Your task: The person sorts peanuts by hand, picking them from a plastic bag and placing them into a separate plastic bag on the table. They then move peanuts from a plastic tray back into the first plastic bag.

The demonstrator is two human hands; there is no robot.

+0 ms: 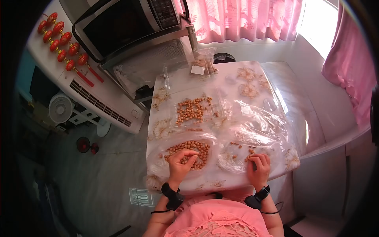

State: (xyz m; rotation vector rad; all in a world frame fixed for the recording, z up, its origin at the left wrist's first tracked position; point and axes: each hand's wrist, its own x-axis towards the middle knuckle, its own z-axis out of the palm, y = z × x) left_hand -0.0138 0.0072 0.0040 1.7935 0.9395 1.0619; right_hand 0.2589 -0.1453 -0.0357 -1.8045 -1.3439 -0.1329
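Note:
Reddish-brown nuts that look like shelled peanuts (203,148) lie in a loose pile on a clear plastic bag (158,152) at the table's near left. My left hand (181,165) is over this pile, thumb and forefinger bent together in a pinch; anything between the tips is too small to make out. On the right, a second clear plastic bag (227,160) carries a few scattered nuts (234,157). My right hand (259,169) rests at that bag with its fingers curled in, touching or very near several nuts. Its fingertips are partly hidden.
Farther back, more nuts (191,111) sit on clear plastic. A packed bag with a white label (197,70) stands at the far edge of the flowered tablecloth (160,130). Crumpled plastic (260,126) spreads to the right. A microwave (122,29) stands beyond the table.

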